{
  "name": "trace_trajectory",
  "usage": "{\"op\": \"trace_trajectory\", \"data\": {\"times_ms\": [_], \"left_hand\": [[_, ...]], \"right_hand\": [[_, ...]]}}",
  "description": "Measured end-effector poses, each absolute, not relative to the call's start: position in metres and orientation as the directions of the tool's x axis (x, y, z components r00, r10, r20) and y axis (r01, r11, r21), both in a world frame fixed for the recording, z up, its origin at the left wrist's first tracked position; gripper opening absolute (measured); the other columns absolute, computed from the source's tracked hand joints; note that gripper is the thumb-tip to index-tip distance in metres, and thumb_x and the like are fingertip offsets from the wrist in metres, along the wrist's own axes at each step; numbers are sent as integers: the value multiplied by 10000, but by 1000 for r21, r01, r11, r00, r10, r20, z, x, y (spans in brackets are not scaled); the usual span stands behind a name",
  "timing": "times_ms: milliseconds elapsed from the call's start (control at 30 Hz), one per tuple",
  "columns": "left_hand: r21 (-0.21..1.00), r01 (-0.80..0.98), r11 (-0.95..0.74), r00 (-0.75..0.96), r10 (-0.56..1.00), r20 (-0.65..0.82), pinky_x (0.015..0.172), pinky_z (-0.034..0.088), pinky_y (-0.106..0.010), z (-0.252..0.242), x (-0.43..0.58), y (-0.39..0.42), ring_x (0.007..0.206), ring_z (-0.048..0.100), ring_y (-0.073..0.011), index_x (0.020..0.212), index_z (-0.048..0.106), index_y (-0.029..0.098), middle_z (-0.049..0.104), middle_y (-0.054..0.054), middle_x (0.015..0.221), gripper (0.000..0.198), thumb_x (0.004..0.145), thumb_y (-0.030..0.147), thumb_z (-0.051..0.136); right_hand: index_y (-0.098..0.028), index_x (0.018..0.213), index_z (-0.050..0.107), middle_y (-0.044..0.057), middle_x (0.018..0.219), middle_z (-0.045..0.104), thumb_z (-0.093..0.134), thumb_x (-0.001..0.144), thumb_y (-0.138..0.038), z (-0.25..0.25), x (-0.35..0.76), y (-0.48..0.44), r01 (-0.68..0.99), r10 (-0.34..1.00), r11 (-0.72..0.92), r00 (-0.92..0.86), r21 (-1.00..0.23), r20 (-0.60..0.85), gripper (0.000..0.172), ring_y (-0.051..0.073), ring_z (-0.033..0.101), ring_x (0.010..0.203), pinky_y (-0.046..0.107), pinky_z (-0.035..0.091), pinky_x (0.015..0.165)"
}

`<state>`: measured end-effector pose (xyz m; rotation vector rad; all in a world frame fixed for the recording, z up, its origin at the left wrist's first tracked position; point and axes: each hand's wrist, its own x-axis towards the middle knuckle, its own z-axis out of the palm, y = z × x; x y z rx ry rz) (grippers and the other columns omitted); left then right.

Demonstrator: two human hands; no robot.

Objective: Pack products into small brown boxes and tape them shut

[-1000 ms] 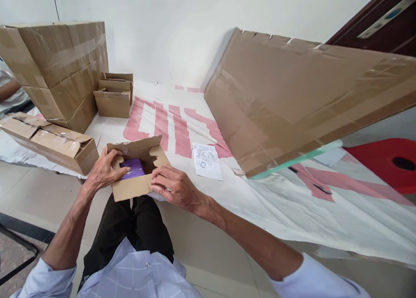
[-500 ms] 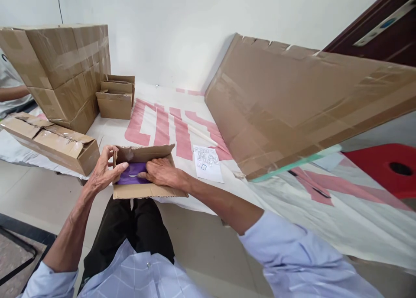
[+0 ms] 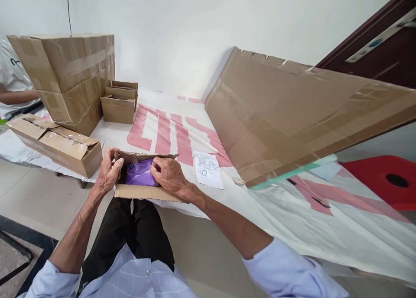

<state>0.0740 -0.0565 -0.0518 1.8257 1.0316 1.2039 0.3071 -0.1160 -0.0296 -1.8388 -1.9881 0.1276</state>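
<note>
A small cardboard box stands with its top open at the table's front edge, just in front of my lap. Inside it lies a crumpled purple sheet, thin and glossy like a plastic bag. My left hand is closed on the box's left end, the thumb over the rim. My right hand reaches into the box from the right with curled fingers. It pinches the purple sheet, and creases run toward the fingertips. Whatever is under the sheet is hidden.
Left stand a long taped carton, stacked cartons and small open boxes. A printed paper lies right of my box. Farther right are a leaning cardboard panel, a pen and a red stool. Another person's arm shows far left.
My right hand has gone from fingers pressed into the box to a raised, curled pinch, drawing the purple sheet up into creases. My left hand keeps its hold on the box end.
</note>
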Motion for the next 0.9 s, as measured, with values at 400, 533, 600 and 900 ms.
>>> {"op": "trace_trajectory", "data": {"times_ms": [400,533,600,900], "left_hand": [[751,147,-644,508,701,501,1234,446,-578,1,75,-48,1586,436,-410,1631,416,288,450,-181,1705,928,867,690,759],[668,144,-730,631,588,506,1218,475,-579,38,88,-52,1613,380,-455,1731,270,290,365,-201,1763,1210,764,628,913],[647,166,-744,632,584,510,1190,508,-561,51,93,-53,1582,417,-458,1717,317,265,408,-202,1734,1161,780,614,906],[799,36,-601,343,758,555,1023,613,-529,91,91,-43,1332,646,-435,1381,682,275,724,-81,1384,678,830,650,808]], "right_hand": [[-232,661,528,-22,629,546,615,878,-329,47,361,-136,536,782,434,175,-724,598,253,124,478,575,261,411,564],[-231,642,545,-31,587,519,654,897,-398,56,362,-125,441,762,463,245,-769,599,323,114,453,540,255,432,545],[-231,655,552,-25,594,523,664,932,-466,58,361,-120,416,753,480,255,-772,606,380,125,486,562,262,469,564],[-335,1609,468,136,1717,414,643,963,-770,64,340,-105,316,715,674,-49,-668,697,799,332,522,1509,493,576,1118]]}}
